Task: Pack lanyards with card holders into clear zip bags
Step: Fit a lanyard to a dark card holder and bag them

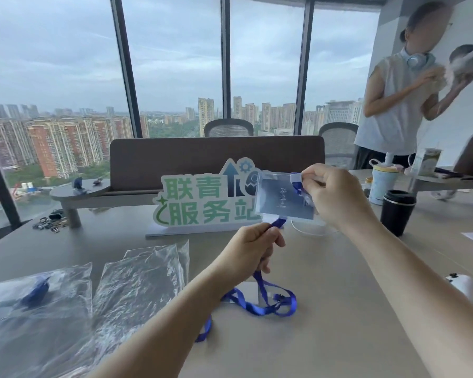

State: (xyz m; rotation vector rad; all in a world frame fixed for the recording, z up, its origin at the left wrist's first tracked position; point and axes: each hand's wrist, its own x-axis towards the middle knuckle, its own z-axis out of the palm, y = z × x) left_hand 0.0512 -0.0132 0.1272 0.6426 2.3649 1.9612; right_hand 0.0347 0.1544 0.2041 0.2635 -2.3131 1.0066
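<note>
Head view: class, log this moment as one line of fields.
left hand: pinches blue lanyard | right hand: holds card holder raised | zip bags: flat on table | packing: not yet

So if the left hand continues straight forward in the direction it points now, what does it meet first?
Most likely the card holder in the right hand: the left hand, pinching the blue lanyard, points up at its lower edge. Behind stands the green sign, though depth is unclear.
</note>
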